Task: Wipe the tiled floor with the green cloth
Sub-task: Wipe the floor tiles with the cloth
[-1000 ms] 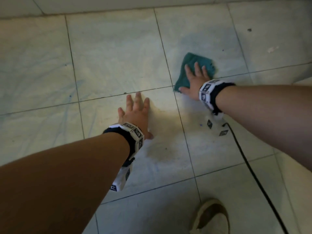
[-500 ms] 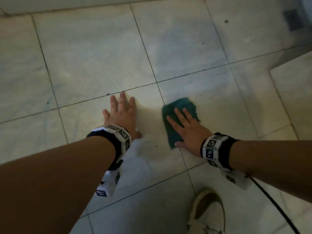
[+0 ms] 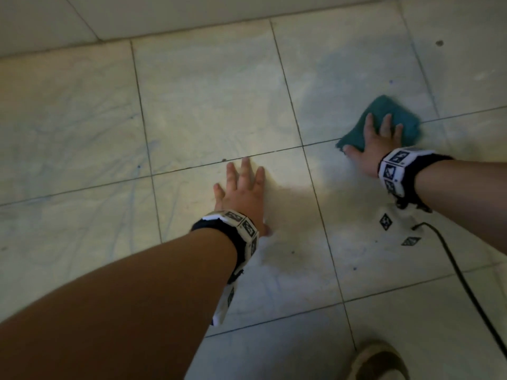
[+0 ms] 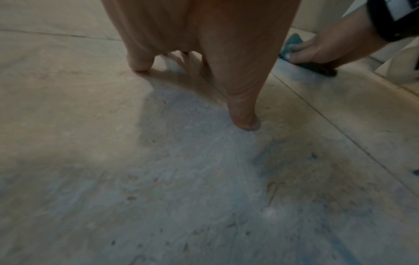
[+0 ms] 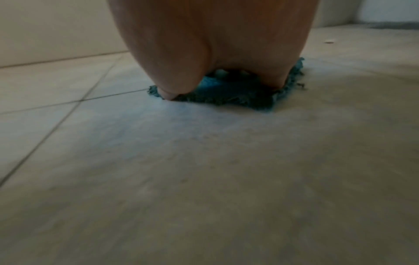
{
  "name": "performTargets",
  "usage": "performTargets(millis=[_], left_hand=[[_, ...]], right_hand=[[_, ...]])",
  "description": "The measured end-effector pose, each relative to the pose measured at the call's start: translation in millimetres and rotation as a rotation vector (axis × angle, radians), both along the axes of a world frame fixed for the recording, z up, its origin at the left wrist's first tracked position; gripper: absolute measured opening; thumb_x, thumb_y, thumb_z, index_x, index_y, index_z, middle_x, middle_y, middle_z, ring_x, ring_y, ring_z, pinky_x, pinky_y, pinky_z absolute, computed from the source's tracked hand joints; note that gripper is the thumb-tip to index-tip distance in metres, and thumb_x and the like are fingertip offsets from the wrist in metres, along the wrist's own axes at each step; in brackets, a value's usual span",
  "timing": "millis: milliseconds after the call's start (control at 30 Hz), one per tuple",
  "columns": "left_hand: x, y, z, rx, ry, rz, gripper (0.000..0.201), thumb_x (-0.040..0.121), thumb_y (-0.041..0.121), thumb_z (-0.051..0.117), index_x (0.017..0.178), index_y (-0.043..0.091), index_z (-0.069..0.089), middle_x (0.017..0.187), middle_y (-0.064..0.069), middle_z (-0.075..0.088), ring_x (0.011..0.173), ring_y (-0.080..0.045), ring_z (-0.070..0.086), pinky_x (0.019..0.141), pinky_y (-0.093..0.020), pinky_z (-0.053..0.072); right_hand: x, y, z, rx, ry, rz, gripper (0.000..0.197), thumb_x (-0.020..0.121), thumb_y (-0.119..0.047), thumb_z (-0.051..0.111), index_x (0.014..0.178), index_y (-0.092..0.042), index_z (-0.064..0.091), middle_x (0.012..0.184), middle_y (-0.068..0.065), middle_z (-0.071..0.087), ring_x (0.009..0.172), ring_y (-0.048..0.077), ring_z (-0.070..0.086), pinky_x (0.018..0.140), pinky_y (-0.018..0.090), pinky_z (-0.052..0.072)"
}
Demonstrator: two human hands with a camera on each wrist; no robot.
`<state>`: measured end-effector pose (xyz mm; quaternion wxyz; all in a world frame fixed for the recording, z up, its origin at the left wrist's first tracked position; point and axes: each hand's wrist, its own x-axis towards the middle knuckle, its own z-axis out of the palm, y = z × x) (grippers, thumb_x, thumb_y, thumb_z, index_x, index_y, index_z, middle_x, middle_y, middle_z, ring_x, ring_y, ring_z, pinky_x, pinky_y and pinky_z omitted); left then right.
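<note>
The green cloth [image 3: 384, 109] lies flat on the pale tiled floor [image 3: 208, 91] at the right, across a grout line. My right hand [image 3: 375, 141] presses down on it with straight, spread fingers; the thumb sits at the cloth's near-left corner. In the right wrist view the cloth [image 5: 240, 97] shows under the palm. My left hand [image 3: 241, 187] rests flat on a bare tile in the middle, fingers spread, holding nothing. The left wrist view shows that hand's thumb [image 4: 244, 114] on the floor, with the right hand [image 4: 317, 50] and cloth [image 4: 292, 42] beyond.
A black cable [image 3: 461, 275] trails from the right wrist across the floor toward the lower right. A shoe [image 3: 378, 363] stands at the bottom edge. The wall base [image 3: 164, 12] runs along the top. Small dark specks [image 3: 439, 43] dot the tiles at the upper right.
My right hand has slid the cloth away from me and to the right, from beside the left hand to the far tile. The left hand stays planted on the floor.
</note>
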<state>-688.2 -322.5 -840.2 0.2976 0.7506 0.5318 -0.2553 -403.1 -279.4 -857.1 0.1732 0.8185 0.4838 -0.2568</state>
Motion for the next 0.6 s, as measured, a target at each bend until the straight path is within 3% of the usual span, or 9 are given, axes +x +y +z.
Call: performTargets(millis=[133, 233, 333, 433, 600], left_hand=[[2.2, 0.6, 0.1, 0.0, 0.003, 0.005, 0.133, 0.071, 0.051, 0.083, 0.155, 0.023, -0.016, 0.158, -0.006, -0.034, 0.146, -0.037, -0.026, 0.117, -0.06, 0.002], [3.7, 0.5, -0.2, 0.021, -0.007, 0.005, 0.133, 0.07, 0.051, 0.083, 0.156, 0.023, -0.015, 0.159, -0.006, -0.032, 0.147, -0.037, -0.024, 0.117, -0.06, 0.003], [2.2, -1.5, -2.2, 0.043, -0.015, -0.006, 0.131, 0.071, 0.051, 0.082, 0.156, 0.023, -0.014, 0.159, -0.007, -0.031, 0.147, -0.038, -0.022, 0.118, -0.06, 0.004], [-1.1, -2.6, -4.6, 0.06, -0.029, -0.004, 0.131, 0.071, 0.051, 0.082, 0.156, 0.023, -0.013, 0.159, -0.006, -0.031, 0.147, -0.037, -0.023, 0.119, -0.06, 0.004], [-3.2, -2.1, -5.8, 0.078, -0.031, -0.01, 0.131, 0.069, 0.054, 0.082, 0.156, 0.024, -0.01, 0.16, -0.005, -0.029, 0.148, -0.037, -0.021, 0.119, -0.061, 0.006]], right_hand=[[-73.9, -13.0, 9.7, -0.006, 0.064, 0.432, 0.094, 0.095, -0.06, 0.049, 0.157, -0.028, -0.014, 0.164, 0.008, -0.024, 0.149, 0.039, -0.019, 0.121, 0.058, 0.007], [-110.2, -76.0, 16.7, -0.077, 0.14, 0.727, 0.097, 0.094, -0.061, 0.049, 0.156, -0.029, -0.017, 0.162, 0.008, -0.029, 0.147, 0.038, -0.025, 0.121, 0.058, 0.002], [-105.5, -148.1, 17.1, -0.164, 0.217, 0.846, 0.098, 0.092, -0.06, 0.053, 0.156, -0.03, -0.015, 0.161, 0.005, -0.029, 0.144, 0.032, -0.031, 0.119, 0.055, -0.002], [-77.5, -163.1, 11.5, -0.164, 0.175, 0.731, 0.098, 0.092, -0.065, 0.048, 0.154, -0.031, -0.021, 0.16, 0.003, -0.031, 0.144, 0.029, -0.032, 0.12, 0.052, -0.003], [-11.1, -99.4, 3.5, -0.057, 0.038, 0.221, 0.096, 0.093, -0.066, 0.046, 0.156, -0.029, -0.017, 0.163, 0.005, -0.026, 0.15, 0.036, -0.019, 0.122, 0.055, 0.003]])
